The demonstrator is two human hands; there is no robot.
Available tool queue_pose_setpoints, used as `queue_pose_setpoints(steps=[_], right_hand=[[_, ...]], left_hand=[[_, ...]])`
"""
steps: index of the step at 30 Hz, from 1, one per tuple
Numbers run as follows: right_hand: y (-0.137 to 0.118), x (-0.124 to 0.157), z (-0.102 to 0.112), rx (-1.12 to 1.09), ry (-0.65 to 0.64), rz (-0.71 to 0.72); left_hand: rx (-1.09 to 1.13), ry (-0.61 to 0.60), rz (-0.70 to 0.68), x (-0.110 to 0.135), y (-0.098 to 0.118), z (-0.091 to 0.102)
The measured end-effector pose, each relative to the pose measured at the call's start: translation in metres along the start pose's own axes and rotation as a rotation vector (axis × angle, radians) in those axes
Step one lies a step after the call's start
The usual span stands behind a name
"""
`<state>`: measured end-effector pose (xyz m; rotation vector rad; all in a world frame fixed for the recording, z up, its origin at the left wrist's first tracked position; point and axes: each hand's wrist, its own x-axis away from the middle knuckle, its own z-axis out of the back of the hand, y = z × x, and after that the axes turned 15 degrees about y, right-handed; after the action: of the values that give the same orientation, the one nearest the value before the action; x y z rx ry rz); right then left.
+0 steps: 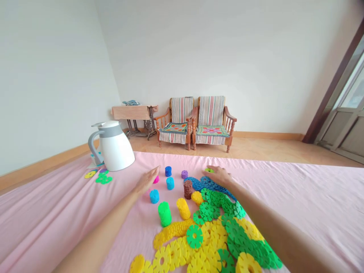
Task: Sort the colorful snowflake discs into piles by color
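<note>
on the pink cloth (298,204), the left hand (149,179) lies beside the magenta disc stack (156,179); the right hand (218,174) is at the lime disc (209,170). whether either hand's fingers grip cannot be told. handle discs squarely; avoid jarring the brown disc stack (188,189).

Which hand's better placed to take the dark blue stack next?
Left, likely: the left hand is beside the pink stack, a short reach from the dark blue stack. The right hand is at the lime disc, beyond the purple stack.
</note>
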<state>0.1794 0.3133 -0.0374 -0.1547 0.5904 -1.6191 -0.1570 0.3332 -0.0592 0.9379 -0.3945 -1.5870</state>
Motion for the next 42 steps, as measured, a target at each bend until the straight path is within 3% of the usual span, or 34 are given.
queue_pose_setpoints(steps=[4, 8, 12, 22, 26, 30, 34, 37, 40, 42], right_hand=[[-0.03, 0.015, -0.008, -0.047, -0.122, 0.178], [-0.031, 0.036, 0.005, -0.129, -0.187, 0.326], [-0.011, 0.051, 0.026, -0.215, -0.187, 0.387], [0.06, 0.103, 0.093, -0.4, -0.066, 0.381], [0.091, 0.139, 0.109, -0.382, -0.054, 0.282], [0.116, 0.189, 0.113, -0.251, -0.009, 0.225], [0.11, 0.228, 0.1, -0.07, -0.052, 0.182], [0.089, 0.227, 0.084, -0.038, -0.059, 0.213], [0.065, 0.204, 0.069, -0.047, -0.017, 0.252], [0.049, 0.186, 0.06, -0.039, -0.008, 0.277]], left_hand=[[0.074, -0.132, -0.141, 0.013, 0.029, -0.023], [0.072, -0.215, -0.324, 0.031, 0.056, -0.043], [0.026, -0.245, -0.437, 0.041, 0.087, -0.055], [0.055, -0.445, -0.639, 0.064, 0.182, -0.082], [0.06, -0.515, -0.643, 0.092, 0.205, -0.071], [-0.062, -0.522, -0.624, 0.137, 0.201, -0.037], [-0.252, -0.545, -0.631, 0.179, 0.168, -0.008], [-0.366, -0.422, -0.558, 0.188, 0.137, 0.003], [-0.47, -0.242, -0.419, 0.178, 0.111, 0.009], [-0.504, -0.199, -0.337, 0.168, 0.099, 0.014]])
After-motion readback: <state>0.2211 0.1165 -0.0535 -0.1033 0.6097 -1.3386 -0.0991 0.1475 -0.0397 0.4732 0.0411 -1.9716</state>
